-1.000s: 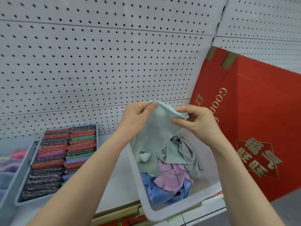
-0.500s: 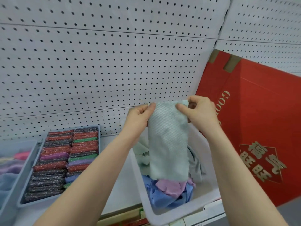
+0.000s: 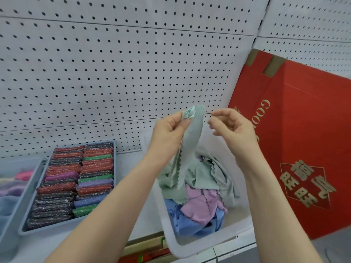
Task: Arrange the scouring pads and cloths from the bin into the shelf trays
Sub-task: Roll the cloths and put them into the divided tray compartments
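We note a pale green cloth (image 3: 191, 141) with a fine woven texture and scalloped edge, above the white bin (image 3: 191, 249). Inside the bin: pale green, lilac (image 3: 201, 205) and blue cloths (image 3: 188, 224). Left of the bin, a grey-blue tray (image 3: 30, 231) of speckled pads (image 3: 76, 179): red, dark grey, green, purple, blue. Right of the bin, a red box (image 3: 303, 130) with gold lettering. Behind, white pegboard (image 3: 114, 73) dotted with dark holes.

A shop: pegboard shelving (image 3: 121, 69) with stocked tray (image 3: 34, 227) of scouring pads (image 3: 76, 179).

Far-left tray (image 3: 11, 196) cut by frame edge, contents blurred; red box (image 3: 303, 149) cropped right.
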{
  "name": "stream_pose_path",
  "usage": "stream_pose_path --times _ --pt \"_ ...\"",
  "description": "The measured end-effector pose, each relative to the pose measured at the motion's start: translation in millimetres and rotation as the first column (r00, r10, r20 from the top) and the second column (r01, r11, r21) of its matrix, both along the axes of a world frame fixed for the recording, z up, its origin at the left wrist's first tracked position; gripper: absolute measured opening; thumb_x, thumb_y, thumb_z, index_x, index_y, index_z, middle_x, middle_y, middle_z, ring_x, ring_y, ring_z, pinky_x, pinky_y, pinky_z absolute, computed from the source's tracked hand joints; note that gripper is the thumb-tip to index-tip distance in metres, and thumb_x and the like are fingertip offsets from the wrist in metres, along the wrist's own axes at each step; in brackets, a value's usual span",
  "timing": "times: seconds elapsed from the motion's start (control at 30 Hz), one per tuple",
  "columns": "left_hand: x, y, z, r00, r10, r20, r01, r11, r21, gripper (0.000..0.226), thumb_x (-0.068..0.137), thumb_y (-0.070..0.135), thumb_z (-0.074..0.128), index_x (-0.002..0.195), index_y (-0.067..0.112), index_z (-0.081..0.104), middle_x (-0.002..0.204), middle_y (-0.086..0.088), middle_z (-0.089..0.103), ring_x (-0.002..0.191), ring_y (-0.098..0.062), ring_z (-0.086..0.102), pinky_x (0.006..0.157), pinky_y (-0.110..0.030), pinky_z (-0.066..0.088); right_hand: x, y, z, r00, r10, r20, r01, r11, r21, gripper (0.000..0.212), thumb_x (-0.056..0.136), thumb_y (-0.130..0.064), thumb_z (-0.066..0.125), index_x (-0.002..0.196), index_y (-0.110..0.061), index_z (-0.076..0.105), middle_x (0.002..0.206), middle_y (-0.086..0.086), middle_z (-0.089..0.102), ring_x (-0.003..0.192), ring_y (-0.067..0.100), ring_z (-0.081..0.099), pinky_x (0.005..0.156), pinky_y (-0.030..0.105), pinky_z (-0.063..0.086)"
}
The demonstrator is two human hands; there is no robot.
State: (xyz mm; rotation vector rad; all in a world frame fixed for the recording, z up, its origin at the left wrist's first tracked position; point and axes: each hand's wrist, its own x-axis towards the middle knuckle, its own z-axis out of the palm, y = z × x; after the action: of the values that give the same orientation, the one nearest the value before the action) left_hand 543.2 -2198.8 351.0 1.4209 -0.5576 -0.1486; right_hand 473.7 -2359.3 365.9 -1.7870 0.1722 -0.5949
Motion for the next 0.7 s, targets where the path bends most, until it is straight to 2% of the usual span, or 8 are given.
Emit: stream_pose_path --times 0.07,0.1,0.17,0.3,0.4,0.5,0.6,0.7 --pt "-0.2 1.4 10.6 0.999 -0.021 -0.035 0.02 0.999 -0.031 0.025 0.099 0.009 0.051 0.117 0.008 0.068 0.088 0.001 0.073 0.078 -0.01 0.065 0.076 -0.027 0.052 -5.0 -2.0 -15.0 0.975 0.166 -0.149 -0.164 0.986 0.024 0.036 0.089 -0.024 0.07 0.123 -0.019 0.062 0.115 -0.004 0.07 0.106 0.006 0.065 0.094 0.029 0.051" --pt "-0.8 1.7 15.8 0.998 -0.038 -0.046 0.036 0.998 -0.043 0.024 0.099 0.006 0.05 0.116 0.005 0.067 0.087 0.002 0.073 0.077 -0.009 0.067 0.074 -0.026 0.053 -6.5 1.2 -22.3 0.938 0.277 -0.209 -0.268 0.961 0.069 0.04 0.088 -0.022 0.07 0.127 -0.018 0.06 0.119 -0.004 0.069 0.11 0.009 0.064 0.095 0.028 0.051" --pt "-0.1 1.8 26.5 0.996 -0.062 -0.071 0.057 0.995 -0.078 0.021 0.099 0.005 0.05 0.11 0.007 0.068 0.082 0.003 0.073 0.074 -0.009 0.067 0.07 -0.025 0.056 -8.1 10.1 -32.5 0.888 0.407 -0.212 -0.368 0.908 0.201 0.032 0.088 -0.013 0.069 0.12 -0.007 0.066 0.114 0.006 0.072 0.105 0.019 0.068 0.09 0.029 0.054" --pt "8.6 8.2 33.3 0.977 -0.069 -0.201 0.036 0.986 -0.161 0.023 0.1 0.02 0.051 0.112 0.008 0.066 0.09 -0.001 0.073 0.081 -0.014 0.07 0.076 -0.029 0.058 -4.0 16.0 -39.0 0.927 0.345 -0.144 -0.275 0.891 0.361 0.019 0.087 -0.012 0.068 0.101 0.0 0.073 0.095 0.015 0.075 0.082 0.024 0.071 0.078 0.036 0.058" --pt "3.3 13.8 1.0 0.937 -0.131 -0.324 0.159 0.986 0.058 0.028 0.096 0.029 0.059 0.116 0.011 0.065 0.105 -0.005 0.073 0.094 -0.018 0.071 0.084 -0.03 0.058 -4.5 15.6 -45.5 0.936 0.312 -0.164 -0.216 0.875 0.432 0.017 0.09 -0.014 0.065 0.1 -0.003 0.073 0.091 0.014 0.075 0.076 0.022 0.071 0.071 0.034 0.058" --pt "-7.9 14.8 -42.7 0.911 -0.067 -0.408 0.165 0.963 0.212 0.028 0.089 0.008 0.068 0.117 0.012 0.066 0.091 -0.005 0.07 0.077 -0.012 0.07 0.071 -0.023 0.058 -4.4 11.1 -59.1 0.929 0.244 -0.28 -0.133 0.923 0.362 0.018 0.095 -0.017 0.061 0.098 -0.004 0.072 0.092 0.015 0.075 0.077 0.022 0.07 0.068 0.031 0.056" --pt "-9.1 11.6 -56.2 0.867 -0.017 -0.498 0.107 0.983 0.151 0.026 0.088 0.0 0.066 0.114 0.009 0.066 0.083 -0.002 0.064 0.065 -0.006 0.067 0.06 -0.018 0.054 -5.5 4.4 -68.8 0.891 0.24 -0.386 -0.162 0.961 0.225 0.02 0.098 -0.02 0.058 0.104 -0.006 0.071 0.103 0.022 0.072 0.085 0.025 0.066 0.075 0.037 0.051" --pt "-4.4 7.8 -50.0 0.874 -0.033 -0.485 0.059 0.997 0.039 0.027 0.088 -0.002 0.066 0.111 0.011 0.067 0.08 0.001 0.06 0.068 -0.007 0.065 0.063 -0.02 0.055 -5.8 2.4 -55.9 0.919 0.275 -0.281 -0.195 0.939 0.282 0.019 0.097 -0.005 0.056 0.106 -0.01 0.072 0.098 0.009 0.076 0.085 0.019 0.07 0.073 0.028 0.056"
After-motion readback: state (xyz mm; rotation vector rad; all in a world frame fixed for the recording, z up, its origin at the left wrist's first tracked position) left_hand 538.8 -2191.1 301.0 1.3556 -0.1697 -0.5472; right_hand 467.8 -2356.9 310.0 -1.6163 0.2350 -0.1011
